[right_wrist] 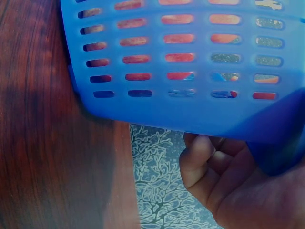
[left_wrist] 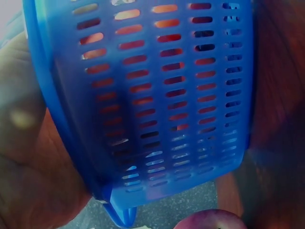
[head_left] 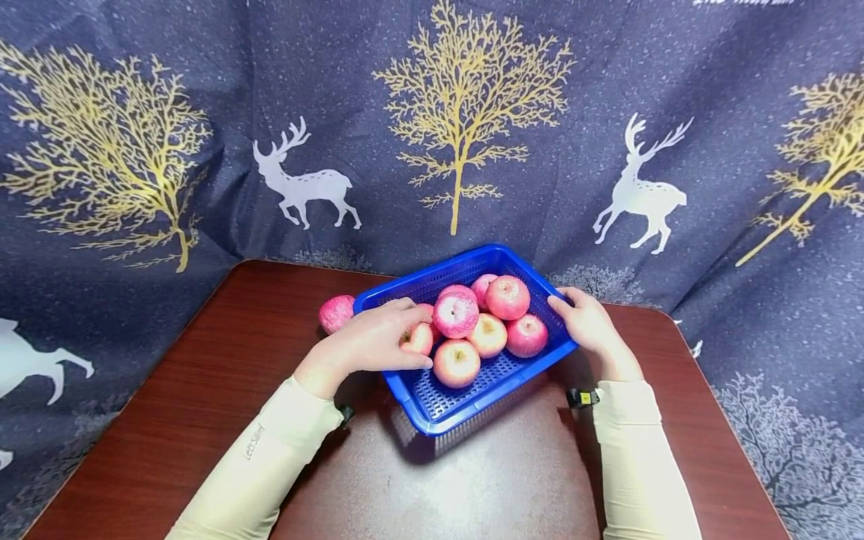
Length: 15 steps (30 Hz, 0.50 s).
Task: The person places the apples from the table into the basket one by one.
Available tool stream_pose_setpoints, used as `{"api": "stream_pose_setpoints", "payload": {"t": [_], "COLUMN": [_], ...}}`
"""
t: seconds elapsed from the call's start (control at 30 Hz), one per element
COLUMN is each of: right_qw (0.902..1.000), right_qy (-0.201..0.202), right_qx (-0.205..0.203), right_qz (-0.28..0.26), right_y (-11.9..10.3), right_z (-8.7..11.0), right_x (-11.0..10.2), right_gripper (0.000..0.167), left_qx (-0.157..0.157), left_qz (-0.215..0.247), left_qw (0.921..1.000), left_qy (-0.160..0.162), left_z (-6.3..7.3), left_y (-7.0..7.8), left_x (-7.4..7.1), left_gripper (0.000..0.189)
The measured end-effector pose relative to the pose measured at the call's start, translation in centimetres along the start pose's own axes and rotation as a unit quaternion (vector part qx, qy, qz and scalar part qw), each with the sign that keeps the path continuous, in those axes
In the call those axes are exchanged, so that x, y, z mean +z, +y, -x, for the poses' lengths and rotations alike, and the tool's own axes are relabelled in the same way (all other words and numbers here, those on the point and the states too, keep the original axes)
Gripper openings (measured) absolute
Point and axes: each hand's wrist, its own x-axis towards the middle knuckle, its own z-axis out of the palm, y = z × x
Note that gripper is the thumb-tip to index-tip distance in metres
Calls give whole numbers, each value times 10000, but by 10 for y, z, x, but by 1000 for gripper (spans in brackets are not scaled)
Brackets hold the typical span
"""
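A blue plastic basket (head_left: 432, 427) with slotted walls sits at an angle on the table, holding several red and yellow apples (head_left: 457, 363). My left hand (head_left: 381, 337) reaches over its left rim, thumb and fingers around an apple (head_left: 416, 341) inside. In the left wrist view, this hand (left_wrist: 28, 157) is beside the rim, and the basket wall (left_wrist: 162, 102) hides its fingertips. My right hand (head_left: 590, 326) grips the right end of the rim. Curled fingers of the right hand (right_wrist: 238, 186) show beside the basket wall (right_wrist: 190, 112) in the right wrist view.
One more apple (head_left: 335, 313) lies on the table outside the basket, just beyond my left hand. The brown wooden table (head_left: 169, 420) ends at a dark blue curtain (head_left: 405, 202) printed with trees and deer.
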Motion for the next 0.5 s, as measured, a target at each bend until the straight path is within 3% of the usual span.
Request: {"api": "stream_pose_setpoints", "payload": {"t": [0.23, 0.5], "right_qw": [10000, 9999], "right_qy": [-22, -26], "right_qx": [36, 21], "right_qz": [-20, 105], "right_y": [-1, -2], "right_z": [1, 1], "right_x": [0, -1], "right_gripper": [57, 58], "left_qx": [-256, -258], "left_qz": [-122, -181], "left_qw": [9996, 9994], "left_qy": [-40, -132], "left_z": [2, 2], "left_y": [1, 2], "left_x": [3, 2], "left_gripper": [60, 62]}}
